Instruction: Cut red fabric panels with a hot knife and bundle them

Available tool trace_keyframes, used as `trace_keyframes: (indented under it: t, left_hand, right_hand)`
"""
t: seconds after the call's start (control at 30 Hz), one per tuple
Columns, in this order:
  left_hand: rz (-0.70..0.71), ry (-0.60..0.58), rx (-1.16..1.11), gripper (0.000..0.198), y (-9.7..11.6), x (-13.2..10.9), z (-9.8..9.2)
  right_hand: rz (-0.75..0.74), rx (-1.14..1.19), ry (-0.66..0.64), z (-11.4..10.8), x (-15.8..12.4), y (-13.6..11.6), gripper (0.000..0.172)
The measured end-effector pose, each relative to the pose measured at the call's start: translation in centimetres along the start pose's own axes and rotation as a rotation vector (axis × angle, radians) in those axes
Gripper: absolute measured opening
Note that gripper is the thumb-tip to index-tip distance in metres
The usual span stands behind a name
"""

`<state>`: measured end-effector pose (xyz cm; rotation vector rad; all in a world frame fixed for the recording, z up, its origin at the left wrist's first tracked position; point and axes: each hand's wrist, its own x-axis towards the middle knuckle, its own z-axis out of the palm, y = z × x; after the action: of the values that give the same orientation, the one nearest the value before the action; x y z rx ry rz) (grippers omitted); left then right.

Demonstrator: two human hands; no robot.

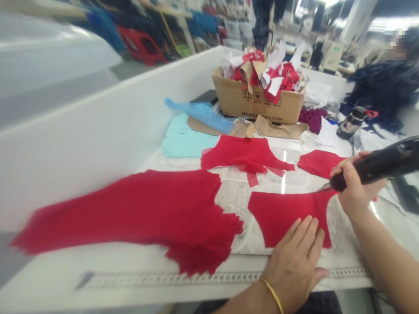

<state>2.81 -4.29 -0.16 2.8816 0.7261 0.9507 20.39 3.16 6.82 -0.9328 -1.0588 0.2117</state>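
Observation:
My left hand (296, 257) lies flat, fingers stretched out, on a cut red fabric piece (278, 211) near the table's front edge. My right hand (355, 183) is closed round the black handle of a hot cutting tool (376, 165), whose metal tip touches the upper right corner of that red piece. A large ragged sheet of red fabric (137, 213) lies to the left. Two more red pieces lie farther back: one (244, 155) in the middle, one (319, 163) by the tool.
A cardboard box (262, 102) full of red and white scraps stands at the back, with brown paper patterns (278, 128), a blue plastic bag (203, 113) and light blue fabric (183, 139) beside it. A white wall (98, 131) borders the table's left. A person sits at far right.

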Motion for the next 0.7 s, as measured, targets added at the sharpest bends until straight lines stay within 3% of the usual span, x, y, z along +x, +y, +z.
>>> trace_keyframes:
  t: [0.3, 0.53, 0.7]
  left_hand:
    - [0.003, -0.018, -0.009, 0.067, 0.05, -0.50, 0.20]
    - [-0.006, 0.014, -0.048, 0.060, -0.09, -0.42, 0.25]
    - [0.046, -0.019, -0.042, 0.055, -0.49, -0.15, -0.37]
  right_hand:
    - [-0.003, -0.030, 0.024, -0.56, 0.09, 0.51, 0.029]
    - [0.018, -0.038, 0.019, -0.65, -0.10, 0.53, 0.023]
    - [-0.039, -0.015, 0.070, -1.13, 0.47, 0.38, 0.028]
